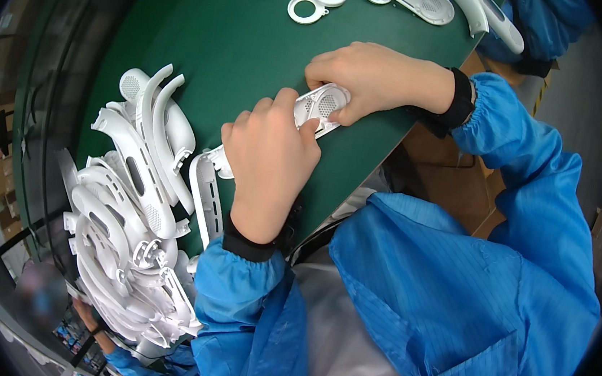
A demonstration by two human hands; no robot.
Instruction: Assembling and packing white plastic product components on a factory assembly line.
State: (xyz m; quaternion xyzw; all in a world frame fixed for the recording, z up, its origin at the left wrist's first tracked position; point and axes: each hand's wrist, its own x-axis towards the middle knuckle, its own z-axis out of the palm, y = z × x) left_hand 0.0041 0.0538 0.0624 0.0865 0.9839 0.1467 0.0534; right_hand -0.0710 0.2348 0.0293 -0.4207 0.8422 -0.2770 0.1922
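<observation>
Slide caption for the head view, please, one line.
Left hand and right hand grip a white perforated part over a green table, white pieces heaped left.

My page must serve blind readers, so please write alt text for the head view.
A person's left hand and right hand hold a white plastic part with a perforated round area above a green table. Heaped white parts lie to the left, and more white pieces at the top.
</observation>
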